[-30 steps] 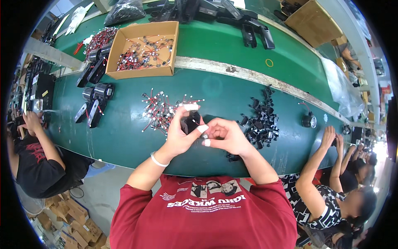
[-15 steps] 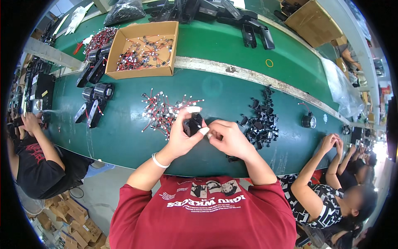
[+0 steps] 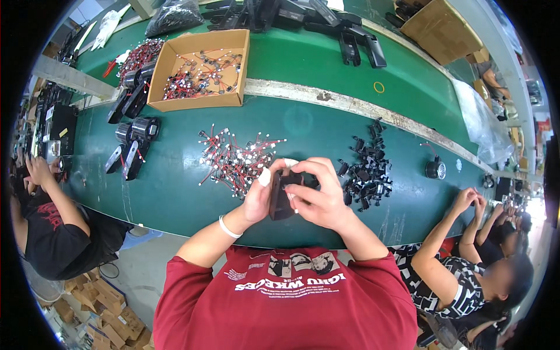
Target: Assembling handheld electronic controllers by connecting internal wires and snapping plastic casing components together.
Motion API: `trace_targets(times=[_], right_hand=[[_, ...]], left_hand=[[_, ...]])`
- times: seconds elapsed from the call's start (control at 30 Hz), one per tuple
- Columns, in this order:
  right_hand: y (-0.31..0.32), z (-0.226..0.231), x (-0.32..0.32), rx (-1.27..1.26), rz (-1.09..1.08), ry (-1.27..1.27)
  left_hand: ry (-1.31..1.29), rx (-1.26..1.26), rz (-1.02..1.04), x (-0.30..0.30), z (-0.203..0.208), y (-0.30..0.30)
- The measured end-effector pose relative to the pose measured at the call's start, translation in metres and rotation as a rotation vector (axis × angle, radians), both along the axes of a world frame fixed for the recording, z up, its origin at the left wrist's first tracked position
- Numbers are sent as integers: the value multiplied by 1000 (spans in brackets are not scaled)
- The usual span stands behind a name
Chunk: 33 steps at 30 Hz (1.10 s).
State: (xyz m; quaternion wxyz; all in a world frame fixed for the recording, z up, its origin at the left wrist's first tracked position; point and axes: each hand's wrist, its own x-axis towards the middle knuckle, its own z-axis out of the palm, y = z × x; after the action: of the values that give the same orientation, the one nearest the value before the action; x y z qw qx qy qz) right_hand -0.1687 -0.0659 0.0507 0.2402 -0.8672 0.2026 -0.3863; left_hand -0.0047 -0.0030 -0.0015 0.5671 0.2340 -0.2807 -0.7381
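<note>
My left hand [image 3: 255,197] is closed around a black plastic housing [image 3: 280,205], holding it above the bench's near edge. Over the same piece, my right hand [image 3: 324,197] curls its fingers and grips it from the right. White covers wrap some of my fingertips. Any small part between my right fingers is hidden. Just beyond my left hand lies a loose pile of red-and-black wires with white connectors [image 3: 230,163]. To the right of my right hand, small black plastic parts [image 3: 373,169] are heaped on the green bench [image 3: 175,198].
A cardboard box [image 3: 195,105] holding wired parts stands at the back left. Black lamp units [image 3: 137,137] lie nearer on that side. A round lamp head [image 3: 434,169] sits at right. Co-workers sit on both sides. A pale rail [image 3: 326,98] crosses the bench.
The black housing has turned more upright and come slightly nearer me. My right hand has moved from its side to over its top, fingers now spanning it.
</note>
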Motion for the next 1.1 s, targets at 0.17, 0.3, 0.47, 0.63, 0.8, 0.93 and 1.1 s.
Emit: trace_targets(times=[0.17, 0.3, 0.47, 0.63, 0.8, 0.93, 1.1], right_hand=[[8, -10, 4, -68, -63, 49], [11, -9, 7, -97, -117, 42], [12, -9, 8, -118, -127, 43], [12, -11, 7, -136, -113, 5], [11, -12, 6, -138, -100, -6], [13, -11, 5, -123, -97, -32], [10, -13, 6, -121, -91, -19]], left_hand=[[-12, -40, -23, 2, -8, 3], [-31, -53, 8, 1, -6, 0], [50, -84, 20, 0, -14, 2], [74, -96, 0, 0, -13, 1], [84, -81, -9, 0, -9, 0], [147, -89, -32, 0, -11, 0], [130, -98, -29, 0, -15, 0]])
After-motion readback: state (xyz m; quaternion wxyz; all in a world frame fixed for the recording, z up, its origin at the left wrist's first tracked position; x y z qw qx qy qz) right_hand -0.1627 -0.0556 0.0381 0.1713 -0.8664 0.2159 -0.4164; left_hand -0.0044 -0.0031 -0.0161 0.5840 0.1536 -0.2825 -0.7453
